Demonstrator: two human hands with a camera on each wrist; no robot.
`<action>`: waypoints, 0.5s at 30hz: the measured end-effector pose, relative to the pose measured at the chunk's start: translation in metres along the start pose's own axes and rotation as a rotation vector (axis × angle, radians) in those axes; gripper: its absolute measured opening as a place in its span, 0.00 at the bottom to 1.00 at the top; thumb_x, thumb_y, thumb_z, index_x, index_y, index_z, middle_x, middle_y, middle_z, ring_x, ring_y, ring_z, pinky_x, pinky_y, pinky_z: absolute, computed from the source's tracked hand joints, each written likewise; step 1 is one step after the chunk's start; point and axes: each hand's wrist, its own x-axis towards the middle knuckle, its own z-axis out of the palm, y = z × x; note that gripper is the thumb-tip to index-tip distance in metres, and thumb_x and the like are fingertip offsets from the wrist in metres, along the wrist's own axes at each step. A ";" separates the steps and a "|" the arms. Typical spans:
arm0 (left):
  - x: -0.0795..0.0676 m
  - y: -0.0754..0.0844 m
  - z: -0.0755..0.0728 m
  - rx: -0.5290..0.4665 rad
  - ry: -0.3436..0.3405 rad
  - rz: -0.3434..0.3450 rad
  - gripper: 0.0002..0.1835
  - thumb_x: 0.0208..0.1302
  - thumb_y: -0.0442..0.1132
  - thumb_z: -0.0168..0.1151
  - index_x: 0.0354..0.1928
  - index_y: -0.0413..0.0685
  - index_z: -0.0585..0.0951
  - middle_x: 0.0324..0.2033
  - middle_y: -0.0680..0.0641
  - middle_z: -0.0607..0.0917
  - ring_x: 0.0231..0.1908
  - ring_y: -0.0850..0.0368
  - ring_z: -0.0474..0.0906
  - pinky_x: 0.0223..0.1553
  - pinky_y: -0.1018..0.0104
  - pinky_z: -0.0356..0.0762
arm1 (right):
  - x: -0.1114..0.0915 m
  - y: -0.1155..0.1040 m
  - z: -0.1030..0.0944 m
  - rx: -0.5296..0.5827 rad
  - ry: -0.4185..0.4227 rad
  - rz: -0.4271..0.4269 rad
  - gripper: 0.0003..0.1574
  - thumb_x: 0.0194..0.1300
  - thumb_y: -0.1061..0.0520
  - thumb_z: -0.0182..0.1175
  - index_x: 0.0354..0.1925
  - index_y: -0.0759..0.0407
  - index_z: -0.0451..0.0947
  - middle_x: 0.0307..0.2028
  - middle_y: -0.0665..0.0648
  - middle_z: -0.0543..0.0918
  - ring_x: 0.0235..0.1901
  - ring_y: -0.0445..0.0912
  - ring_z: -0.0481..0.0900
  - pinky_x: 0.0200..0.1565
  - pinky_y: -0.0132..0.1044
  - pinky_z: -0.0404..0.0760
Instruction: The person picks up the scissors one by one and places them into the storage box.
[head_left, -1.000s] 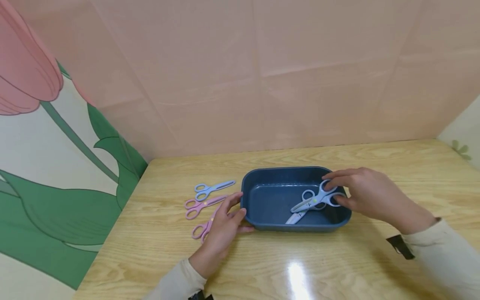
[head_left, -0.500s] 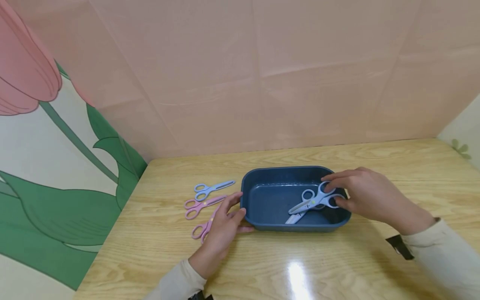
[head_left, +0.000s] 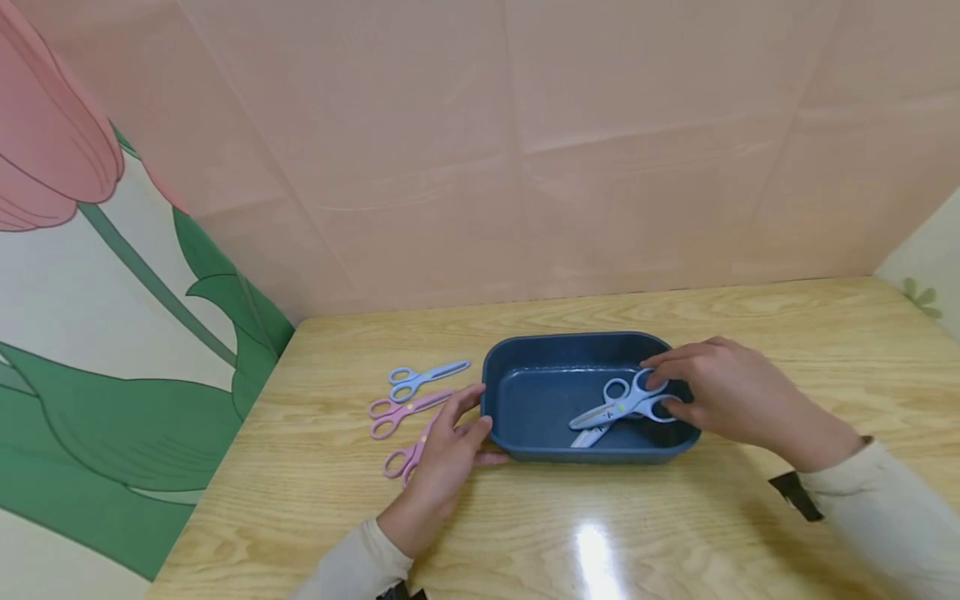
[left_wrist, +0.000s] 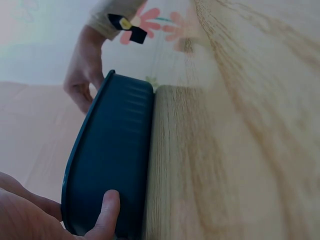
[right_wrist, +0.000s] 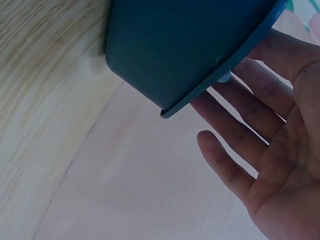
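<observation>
A dark blue rectangular bin (head_left: 540,392) stands on the table. My left hand (head_left: 444,467) holds its near left corner, thumb along the front wall and fingers at the left end. My right hand (head_left: 723,396) reaches over the bin's right end and pinches the handle loops of light blue scissors (head_left: 621,408) between thumb and fingers. They lie slanted across a second pair of light blue scissors (head_left: 592,436), partly hidden beneath them inside the bin. In the right wrist view the right hand's fingers (right_wrist: 235,125) spread beside the bin's rim, its other fingertips hidden behind it.
Left of the bin lie light blue scissors (head_left: 427,379), pink scissors (head_left: 405,410) and another pink pair (head_left: 405,460) partly covered by my left hand. The wood-grain table (head_left: 525,533) meets a pink-covered wall (head_left: 525,208) behind. A flower-printed panel (head_left: 150,400) borders the left.
My right hand has lowered slightly and shifted left with the light blue scissors, whose blades now point nearer the bin's front wall. The left hand and bin have stayed in place.
</observation>
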 end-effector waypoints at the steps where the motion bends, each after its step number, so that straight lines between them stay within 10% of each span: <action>1: 0.000 0.000 0.000 0.000 -0.001 0.002 0.24 0.75 0.31 0.50 0.71 0.49 0.67 0.70 0.40 0.65 0.56 0.43 0.78 0.39 0.54 0.88 | 0.000 0.000 0.000 -0.001 0.001 -0.001 0.18 0.44 0.55 0.79 0.37 0.45 0.88 0.50 0.52 0.88 0.43 0.52 0.87 0.51 0.61 0.80; 15: 0.002 -0.001 0.000 -0.008 -0.005 0.004 0.24 0.75 0.31 0.50 0.71 0.48 0.66 0.70 0.39 0.65 0.57 0.42 0.77 0.40 0.54 0.88 | 0.001 -0.002 0.005 0.010 -0.017 -0.012 0.16 0.44 0.54 0.79 0.35 0.43 0.88 0.47 0.52 0.89 0.44 0.51 0.87 0.51 0.61 0.80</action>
